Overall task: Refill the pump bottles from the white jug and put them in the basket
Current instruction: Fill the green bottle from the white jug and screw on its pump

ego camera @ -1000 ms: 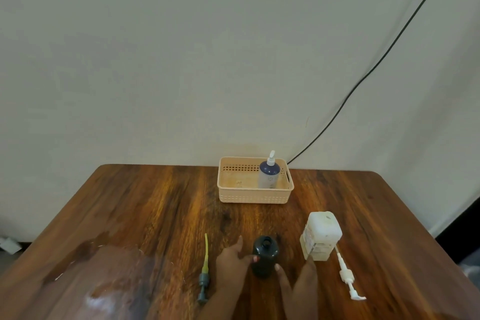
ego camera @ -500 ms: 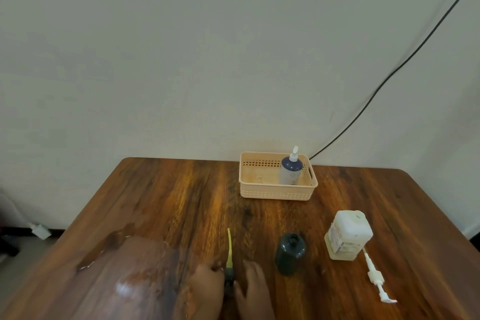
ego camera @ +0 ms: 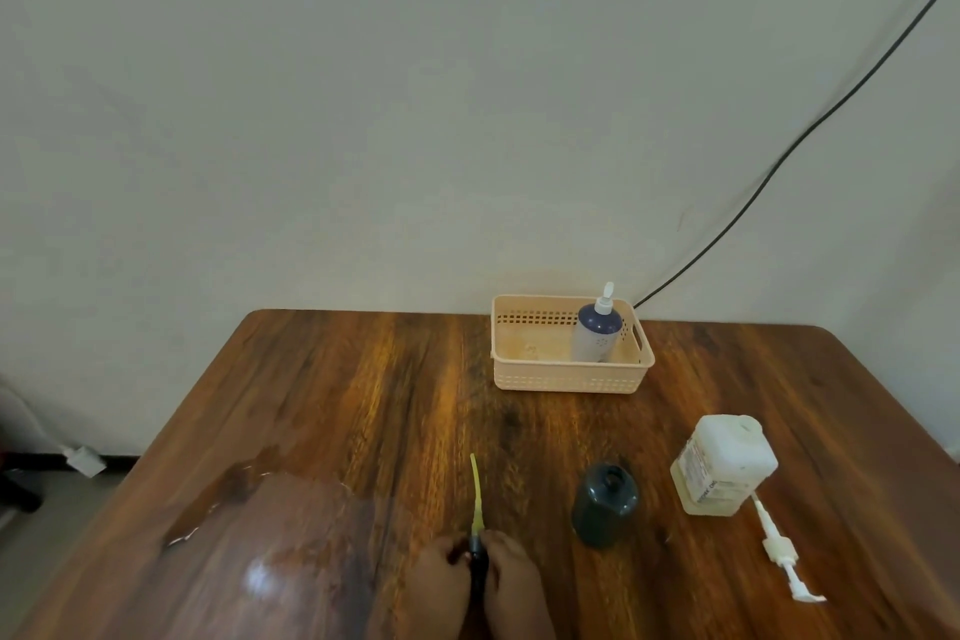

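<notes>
Brown wood with a glossy, streaky grain: that's the table (ego camera: 363, 379) I'm looking down at. A plain off-white wall (ego camera: 363, 120) is running behind it, and a black cable (ego camera: 779, 164) is slanting down that wall toward the table's far edge. A shiny wet-looking patch (ego camera: 291, 525) is spreading over the near left part of the top. A bit of grey floor is peeking in past the left edge, with a small white plug thing (ego camera: 83, 460) lying there.

Both my hands are getting cut off by the bottom of the frame, so only the knuckles and fingertips are showing. My left hand (ego camera: 441, 582) and right hand (ego camera: 511, 582) are pinching the black head of the dark pump (ego camera: 477, 499) from either side. Its yellow-green tube is lying flat on the wood, pointing away from me. The head itself is mostly hiding between my fingers, so I can't make out how far they're wrapping round it.

Just right of my hands the dark bottle (ego camera: 604, 504) is standing upright with its neck open. Further right the white jug (ego camera: 724, 465) is standing too, and a white pump (ego camera: 782, 554) is lying just beside its base. The peach basket (ego camera: 566, 377) is sitting at the far edge, with a navy and white pump bottle (ego camera: 596, 335) standing in its right end.
</notes>
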